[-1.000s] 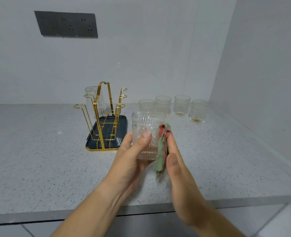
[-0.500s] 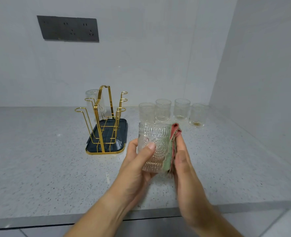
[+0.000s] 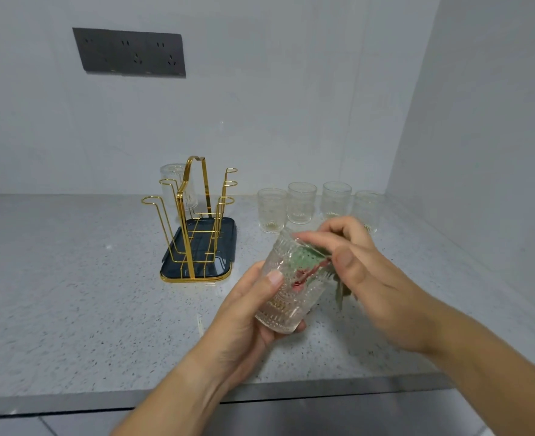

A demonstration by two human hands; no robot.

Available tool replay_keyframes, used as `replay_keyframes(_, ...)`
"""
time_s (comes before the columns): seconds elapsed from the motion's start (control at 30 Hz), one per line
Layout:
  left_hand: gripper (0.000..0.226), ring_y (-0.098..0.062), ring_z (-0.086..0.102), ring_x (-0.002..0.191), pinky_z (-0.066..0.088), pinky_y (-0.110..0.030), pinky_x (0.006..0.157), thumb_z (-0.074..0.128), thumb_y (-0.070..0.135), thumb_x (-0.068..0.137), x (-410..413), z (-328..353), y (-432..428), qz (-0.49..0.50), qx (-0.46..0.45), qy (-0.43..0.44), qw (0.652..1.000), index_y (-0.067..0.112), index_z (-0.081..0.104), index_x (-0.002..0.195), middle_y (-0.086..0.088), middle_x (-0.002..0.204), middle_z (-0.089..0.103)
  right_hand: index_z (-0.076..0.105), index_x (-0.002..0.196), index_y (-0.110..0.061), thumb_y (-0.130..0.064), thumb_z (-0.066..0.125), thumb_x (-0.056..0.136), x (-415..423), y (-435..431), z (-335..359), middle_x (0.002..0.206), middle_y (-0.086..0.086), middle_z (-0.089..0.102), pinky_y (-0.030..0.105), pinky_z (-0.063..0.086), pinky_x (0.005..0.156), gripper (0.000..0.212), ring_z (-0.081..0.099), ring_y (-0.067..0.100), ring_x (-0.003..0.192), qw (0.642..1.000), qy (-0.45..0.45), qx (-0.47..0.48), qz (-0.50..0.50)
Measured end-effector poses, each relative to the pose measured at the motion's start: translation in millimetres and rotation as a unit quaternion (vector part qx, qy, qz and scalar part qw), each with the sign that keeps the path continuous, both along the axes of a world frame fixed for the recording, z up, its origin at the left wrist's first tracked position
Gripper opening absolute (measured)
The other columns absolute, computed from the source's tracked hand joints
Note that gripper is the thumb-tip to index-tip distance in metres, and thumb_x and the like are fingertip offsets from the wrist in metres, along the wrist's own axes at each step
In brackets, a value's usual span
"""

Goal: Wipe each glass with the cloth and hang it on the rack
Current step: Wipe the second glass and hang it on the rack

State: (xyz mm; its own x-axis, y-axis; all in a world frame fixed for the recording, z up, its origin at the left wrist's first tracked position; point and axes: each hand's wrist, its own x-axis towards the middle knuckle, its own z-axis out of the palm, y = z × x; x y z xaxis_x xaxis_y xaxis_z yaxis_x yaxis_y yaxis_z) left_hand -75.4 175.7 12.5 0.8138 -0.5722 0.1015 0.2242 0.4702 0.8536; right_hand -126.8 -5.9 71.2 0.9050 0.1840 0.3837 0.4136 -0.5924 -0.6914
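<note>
My left hand [image 3: 247, 313] grips an embossed clear glass [image 3: 286, 297], tilted with its mouth up and to the right. My right hand [image 3: 363, 275] pushes a green and red cloth [image 3: 307, 262] into the mouth of that glass; part of the cloth hangs out below my right palm. A gold wire rack [image 3: 197, 221] on a dark tray [image 3: 225, 265] stands to the left. One glass [image 3: 173, 187] hangs upside down on the rack's far left prong. Several upright glasses [image 3: 300, 202] stand in a row behind my hands.
The speckled grey counter [image 3: 71, 294] runs to a front edge near the bottom of the view. White walls close the back and the right side. A dark socket panel [image 3: 131, 53] sits on the back wall.
The cloth was pressed against the outside of the glass; now the glass is tilted and my right hand has risen and pushed the cloth inside it.
</note>
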Motion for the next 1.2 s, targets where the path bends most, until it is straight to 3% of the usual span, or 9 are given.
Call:
replay_keyframes(0.17,0.109,-0.033,0.071,0.082,0.058,-0.035,0.059,0.096,0.049,0.059,3,-1,7,-0.021,-0.019,0.045,0.999,-0.005,0.048,0.14,-0.024,0.116,0.068,0.059,0.118,-0.042,-0.087,0.027,0.087,-13,-17,13,0.111,-0.009,0.059,0.035,0.049,0.09,0.063,0.059,0.016,0.105,0.999,0.01,-0.039,0.036)
replay_keyframes(0.3,0.06,-0.029,0.071,0.075,0.054,-0.029,0.056,0.084,0.052,0.073,0,3,9,-0.057,-0.001,0.027,0.998,0.012,0.077,0.117,-0.019,0.107,0.074,0.068,0.114,-0.027,-0.077,0.029,0.093,-19,-19,21,0.109,-0.004,0.066,0.042,0.048,0.091,0.067,0.06,0.022,0.107,0.989,0.028,-0.11,0.09)
replay_keyframes(0.43,0.042,-0.021,0.068,0.065,0.05,-0.026,0.052,0.06,0.051,0.084,-6,1,1,-0.035,0.043,0.014,0.998,0.02,0.083,0.101,-0.011,0.093,0.077,0.066,0.126,-0.039,-0.072,0.045,0.092,-17,-16,25,0.119,-0.012,0.066,0.032,0.044,0.106,0.052,0.057,0.011,0.121,0.971,0.091,-0.176,0.13)
replay_keyframes(0.53,0.059,-0.024,0.067,0.061,0.05,-0.027,0.049,0.068,0.05,0.08,-9,-2,-1,-0.018,0.053,0.024,0.998,0.005,0.072,0.118,-0.014,0.089,0.075,0.058,0.13,-0.055,-0.062,0.066,0.085,-19,-15,34,0.127,-0.026,0.059,0.017,0.04,0.108,0.046,0.05,-0.005,0.128,0.946,0.173,-0.221,0.16)
replay_keyframes(0.73,0.068,-0.028,0.066,0.078,0.055,-0.041,0.068,0.071,0.053,0.08,-11,-8,-5,0.07,0.077,-0.076,0.992,-0.004,0.055,0.114,-0.013,0.09,0.068,0.059,0.138,-0.031,-0.018,0.077,0.09,-19,-10,38,0.137,-0.029,0.061,0.02,0.037,0.113,0.053,0.053,-0.008,0.13,0.924,0.266,-0.159,0.224)
replay_keyframes(0.83,0.052,-0.029,0.064,0.084,0.048,-0.054,0.081,0.068,0.056,0.083,-13,-11,-5,0.096,0.101,-0.12,0.983,0.01,0.061,0.107,-0.008,0.088,0.068,0.063,0.116,-0.047,-0.007,0.076,0.089,-17,-10,40,0.118,-0.051,0.058,0.0,0.036,0.096,0.05,0.051,-0.026,0.116,0.909,0.301,-0.132,0.256)
replay_keyframes(0.9,0.048,-0.029,0.062,0.082,0.047,-0.054,0.08,0.067,0.057,0.083,-10,-11,-6,0.117,0.105,-0.138,0.978,0.013,0.062,0.101,-0.009,0.086,0.066,0.066,0.108,-0.049,0.0,0.071,0.091,-18,-7,41,0.112,-0.045,0.065,0.001,0.041,0.093,0.052,0.057,-0.022,0.112,0.905,0.329,-0.069,0.259)
replay_keyframes(1.03,0.043,-0.02,0.064,0.078,0.05,-0.036,0.073,0.066,0.056,0.08,-4,-1,-5,0.136,0.105,-0.153,0.973,0.016,0.064,0.096,-0.003,0.083,0.065,0.057,0.138,-0.007,-0.006,0.066,0.092,-14,-5,26,0.142,0.013,0.062,0.037,0.04,0.117,0.047,0.057,0.027,0.135,0.911,0.321,0.09,0.243)
replay_keyframes(1.2,0.064,-0.049,0.069,0.098,0.056,-0.06,0.089,0.069,0.059,0.084,0,10,-5,0.106,0.106,-0.054,0.987,0.001,0.067,0.11,-0.028,0.104,0.072,0.072,0.114,-0.024,-0.035,0.056,0.101,-10,7,11,0.095,-0.031,0.07,0.007,0.042,0.092,0.024,0.066,-0.01,0.094,0.975,0.169,-0.041,0.136)
